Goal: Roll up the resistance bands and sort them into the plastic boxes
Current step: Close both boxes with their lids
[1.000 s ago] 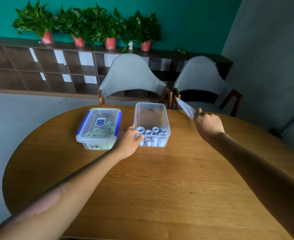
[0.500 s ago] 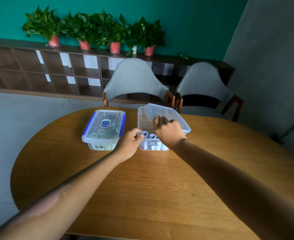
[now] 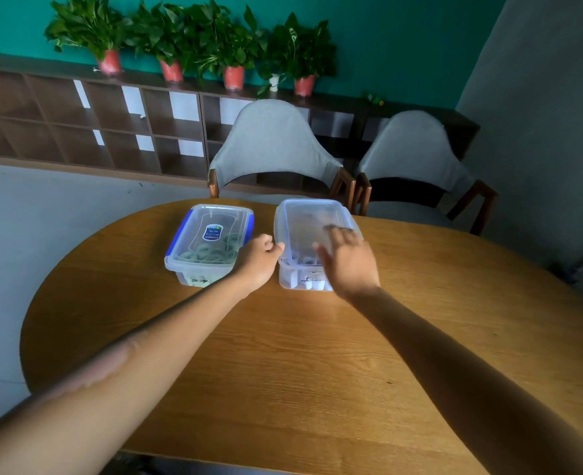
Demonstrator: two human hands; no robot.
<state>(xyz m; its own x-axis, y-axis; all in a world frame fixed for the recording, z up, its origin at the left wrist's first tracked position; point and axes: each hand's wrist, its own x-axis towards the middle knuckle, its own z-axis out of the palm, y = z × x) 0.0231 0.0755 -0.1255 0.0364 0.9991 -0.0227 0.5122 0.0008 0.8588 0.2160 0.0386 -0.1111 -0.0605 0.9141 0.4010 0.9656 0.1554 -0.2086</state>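
Observation:
Two clear plastic boxes stand side by side at the far edge of the round wooden table (image 3: 317,354). The left box (image 3: 194,269) has a lid with blue clips and holds rolled greenish bands (image 3: 211,253). The right box (image 3: 288,279) holds rolled pale blue bands (image 3: 303,260), and its clear lid (image 3: 303,217) lies flat on top. My left hand (image 3: 257,257) grips the right box's near left corner. My right hand (image 3: 346,260) rests flat on that lid, fingers spread.
Two grey chairs (image 3: 272,145) (image 3: 416,156) stand behind the table. A dark cubby shelf (image 3: 87,121) with potted plants (image 3: 194,39) runs along the teal wall. A grey wall is at the right.
My right hand brought the clear lid in from the right and laid it flat on the right box; it now lies on the lid with fingers spread. My left hand stayed at the box's corner.

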